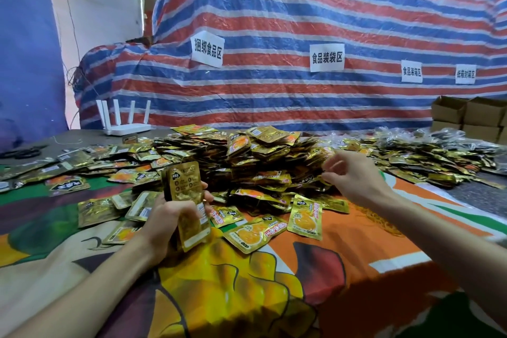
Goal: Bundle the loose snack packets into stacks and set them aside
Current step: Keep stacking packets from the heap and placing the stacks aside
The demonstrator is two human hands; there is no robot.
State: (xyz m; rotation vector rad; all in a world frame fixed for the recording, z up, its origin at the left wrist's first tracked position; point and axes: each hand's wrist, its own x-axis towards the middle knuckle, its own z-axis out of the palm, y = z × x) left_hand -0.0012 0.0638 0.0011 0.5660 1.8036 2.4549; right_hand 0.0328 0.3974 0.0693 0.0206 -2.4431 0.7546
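Clutching a small stack of packets (188,200) upright in the left grip (167,217), fingers curled round it, just above the bright cloth (274,282) on the table. Hovering with the right grip (354,175) at the right edge of the big heap of loose packets (260,156), fingers blurred, so cannot tell whether pinching one or bare. Behind the heap, a white router (123,123) and cardboard boxes (472,115).

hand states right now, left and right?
Left hand: holding a small stack of packets.
Right hand: at the packet pile, fingers blurred; cannot tell if it grips anything.
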